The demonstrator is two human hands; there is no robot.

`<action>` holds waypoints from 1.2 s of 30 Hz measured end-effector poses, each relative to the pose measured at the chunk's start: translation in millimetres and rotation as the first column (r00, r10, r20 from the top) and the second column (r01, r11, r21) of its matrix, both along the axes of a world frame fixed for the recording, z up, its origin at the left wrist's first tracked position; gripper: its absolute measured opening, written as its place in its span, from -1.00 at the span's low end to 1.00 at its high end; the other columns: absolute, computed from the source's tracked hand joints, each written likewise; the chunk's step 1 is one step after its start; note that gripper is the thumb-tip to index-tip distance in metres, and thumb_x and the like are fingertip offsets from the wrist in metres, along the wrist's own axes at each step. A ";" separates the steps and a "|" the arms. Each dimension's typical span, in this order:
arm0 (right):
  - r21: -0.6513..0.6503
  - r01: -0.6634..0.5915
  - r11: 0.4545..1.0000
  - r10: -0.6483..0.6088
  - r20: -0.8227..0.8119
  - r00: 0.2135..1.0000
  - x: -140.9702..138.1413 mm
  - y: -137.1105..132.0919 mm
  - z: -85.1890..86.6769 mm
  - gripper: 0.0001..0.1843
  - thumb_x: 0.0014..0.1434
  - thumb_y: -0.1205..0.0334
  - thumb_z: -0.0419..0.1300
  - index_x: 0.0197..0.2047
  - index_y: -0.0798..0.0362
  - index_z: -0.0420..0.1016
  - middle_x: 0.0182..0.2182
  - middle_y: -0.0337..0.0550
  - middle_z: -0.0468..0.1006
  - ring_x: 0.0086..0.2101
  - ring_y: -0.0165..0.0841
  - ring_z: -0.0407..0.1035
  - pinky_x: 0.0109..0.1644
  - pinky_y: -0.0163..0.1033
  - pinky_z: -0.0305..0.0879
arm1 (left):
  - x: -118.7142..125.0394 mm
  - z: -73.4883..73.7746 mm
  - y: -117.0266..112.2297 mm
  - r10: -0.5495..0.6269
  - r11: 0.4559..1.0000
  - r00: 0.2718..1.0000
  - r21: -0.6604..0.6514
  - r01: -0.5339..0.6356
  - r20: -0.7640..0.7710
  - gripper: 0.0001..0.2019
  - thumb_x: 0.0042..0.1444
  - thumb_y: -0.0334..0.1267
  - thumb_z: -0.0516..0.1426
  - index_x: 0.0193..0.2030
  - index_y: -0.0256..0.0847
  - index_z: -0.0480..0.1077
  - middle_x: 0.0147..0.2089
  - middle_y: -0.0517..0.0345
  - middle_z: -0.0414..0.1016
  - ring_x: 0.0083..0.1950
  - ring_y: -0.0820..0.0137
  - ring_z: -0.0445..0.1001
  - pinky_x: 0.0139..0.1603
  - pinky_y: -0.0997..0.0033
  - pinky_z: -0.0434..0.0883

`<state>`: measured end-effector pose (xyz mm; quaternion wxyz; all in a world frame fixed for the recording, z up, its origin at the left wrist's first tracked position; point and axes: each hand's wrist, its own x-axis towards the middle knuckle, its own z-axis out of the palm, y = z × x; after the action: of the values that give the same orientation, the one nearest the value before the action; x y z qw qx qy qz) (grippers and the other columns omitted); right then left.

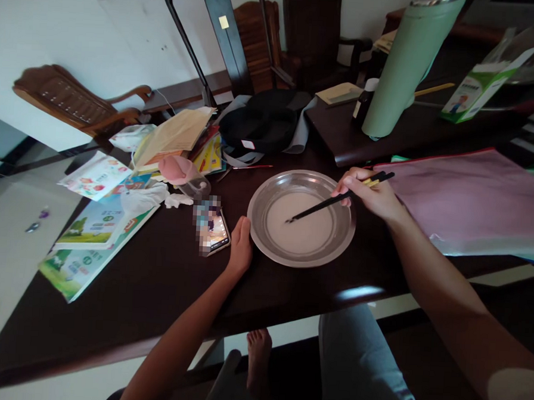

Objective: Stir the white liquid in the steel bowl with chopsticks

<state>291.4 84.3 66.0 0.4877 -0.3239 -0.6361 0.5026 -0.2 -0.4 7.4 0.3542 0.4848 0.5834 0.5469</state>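
A round metal basin [299, 260] stands on the dark table, holding a milky white liquid [287, 231]. My right hand [363, 190], above the basin's right rim, is closed around a pair of black chopsticks [318, 206]. Their tips reach down to the liquid near the middle. On the basin's left side, my left hand [241, 243] lies against the rim with its fingers close together. Whether it grips the rim or only rests there, I cannot tell. A lit phone [214, 228] lies just left of that hand.
Books [89, 256], papers and crumpled tissue [146, 197] cover the left side. Behind the basin sits a black bag [262, 122]. A green thermos [410, 70], a small dark bottle [364, 102] and a green-white box [476, 88] stand at back right. A pink folder [468, 198] lies right.
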 end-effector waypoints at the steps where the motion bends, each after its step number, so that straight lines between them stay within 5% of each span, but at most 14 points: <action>1: 0.014 0.031 0.999 -0.031 -0.005 1.000 0.1 0.6 0.4 -0.63 0.16 -0.05 0.26 -0.48 0.08 0.48 -0.49 -0.14 0.61 -0.59 -0.49 0.40 -0.53 -0.35 0.35 | -0.2 0.0 0.0 -0.001 1.000 1.000 -0.001 0.001 -0.008 -0.50 0.15 0.26 0.04 -0.51 -0.15 0.17 -0.49 0.28 0.12 -0.43 0.45 0.09 -0.37 0.42 0.22; 7: 0.022 0.073 0.997 -0.070 -0.116 0.991 3.7 3.2 -1.2 -0.59 0.22 -0.01 0.22 -0.56 0.06 0.41 -0.59 -0.20 0.55 -0.69 -0.53 0.26 -0.65 -0.35 0.16 | -2.0 -5.0 0.6 -0.027 1.000 0.999 -0.007 0.028 0.039 -0.52 0.18 0.23 0.03 -0.48 -0.15 0.19 -0.49 0.29 0.10 -0.45 0.45 0.07 -0.39 0.42 0.20; 11: 0.014 -0.034 0.999 0.034 0.005 0.999 -0.8 -0.5 -0.8 -0.63 0.19 -0.04 0.24 -0.49 0.07 0.48 -0.51 -0.16 0.60 -0.62 -0.49 0.38 -0.56 -0.34 0.31 | -3.0 -7.7 0.8 -0.028 1.000 0.999 -0.001 0.028 0.035 -0.53 0.19 0.21 0.03 -0.48 -0.16 0.20 -0.48 0.29 0.11 -0.43 0.45 0.09 -0.36 0.43 0.21; 18: 0.042 0.202 0.978 -0.194 -0.151 0.969 3.9 8.0 1.6 -0.55 0.14 -0.09 0.27 -0.60 0.04 0.38 -0.64 -0.23 0.51 -0.71 -0.53 0.22 -0.69 -0.35 0.12 | -3.3 -10.8 0.9 -0.031 1.000 0.996 0.009 0.030 0.079 -0.58 0.24 0.13 0.03 -0.45 -0.17 0.23 -0.46 0.29 0.15 -0.43 0.47 0.11 -0.36 0.46 0.23; 20: 0.014 0.166 0.986 -0.162 -0.154 0.975 4.4 7.5 0.9 -0.54 0.13 -0.10 0.27 -0.61 0.04 0.37 -0.66 -0.24 0.50 -0.72 -0.52 0.21 -0.71 -0.35 0.08 | -3.7 -11.4 0.9 -0.032 0.999 0.997 0.010 0.031 0.072 -0.58 0.24 0.12 0.03 -0.46 -0.17 0.23 -0.46 0.28 0.15 -0.43 0.47 0.12 -0.36 0.46 0.23; 24: -0.007 0.000 1.000 0.000 -0.007 1.000 0.5 1.5 1.2 -0.61 0.15 -0.08 0.25 -0.51 0.05 0.46 -0.53 -0.18 0.59 -0.60 -0.47 0.36 -0.56 -0.33 0.30 | -3.6 -10.7 1.2 -0.036 0.999 0.996 0.005 0.035 0.079 -0.57 0.24 0.13 0.03 -0.46 -0.17 0.23 -0.48 0.29 0.13 -0.45 0.47 0.10 -0.41 0.46 0.21; 31: 0.052 0.177 0.983 -0.171 -0.110 0.979 5.9 6.7 1.3 -0.54 0.14 -0.13 0.25 -0.59 0.04 0.39 -0.60 -0.20 0.53 -0.68 -0.50 0.24 -0.65 -0.31 0.15 | 0.8 -0.1 0.8 -0.022 1.000 0.999 -0.001 0.022 0.028 -0.50 0.15 0.24 0.05 -0.51 -0.16 0.16 -0.51 0.30 0.08 -0.46 0.46 0.06 -0.41 0.43 0.19; 36: -0.004 -0.008 1.000 0.008 -0.013 1.000 2.7 2.2 0.4 -0.60 0.16 -0.09 0.24 -0.51 0.05 0.47 -0.53 -0.16 0.59 -0.61 -0.47 0.36 -0.57 -0.32 0.28 | -0.5 -4.5 1.7 -0.034 0.999 0.997 -0.007 0.035 0.073 -0.52 0.18 0.21 0.05 -0.49 -0.16 0.17 -0.50 0.30 0.08 -0.46 0.47 0.05 -0.42 0.44 0.18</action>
<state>294.1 86.5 66.4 0.4892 -0.3190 -0.6330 0.5081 -0.7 1.4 2.9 0.3865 0.4732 0.5639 0.5557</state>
